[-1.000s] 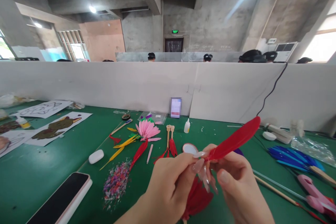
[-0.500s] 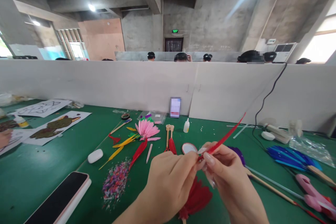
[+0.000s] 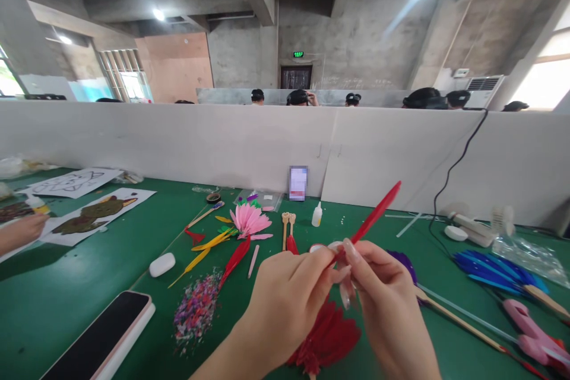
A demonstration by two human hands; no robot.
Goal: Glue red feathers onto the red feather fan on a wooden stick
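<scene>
My left hand (image 3: 289, 303) and my right hand (image 3: 385, 297) meet in front of me, both closed on one slim red feather (image 3: 378, 208). Its tip points up and to the right, and its lower end is hidden among my fingers. Below them on the table lies a fan of red feathers (image 3: 332, 338) gathered on a wooden stick, partly covered by my hands. Behind my left hand are wooden sticks (image 3: 288, 228) with red feathers and a round white lid (image 3: 317, 247), mostly hidden. A purple feather bunch (image 3: 403, 264) sits beside my right hand.
Left on the green table (image 3: 120, 237) are pink feathers (image 3: 250, 219), yellow feathers (image 3: 209, 243), coloured scraps (image 3: 198, 312) and a phone (image 3: 102, 332). A glue bottle (image 3: 317, 214), blue feathers (image 3: 494, 270) and a pink glue gun (image 3: 529, 323) lie around. Another person's hand (image 3: 22, 234) is far left.
The red feather has turned to stand more steeply, with its broad side showing more. My right hand has shifted slightly left. The other person's hand has come further into view.
</scene>
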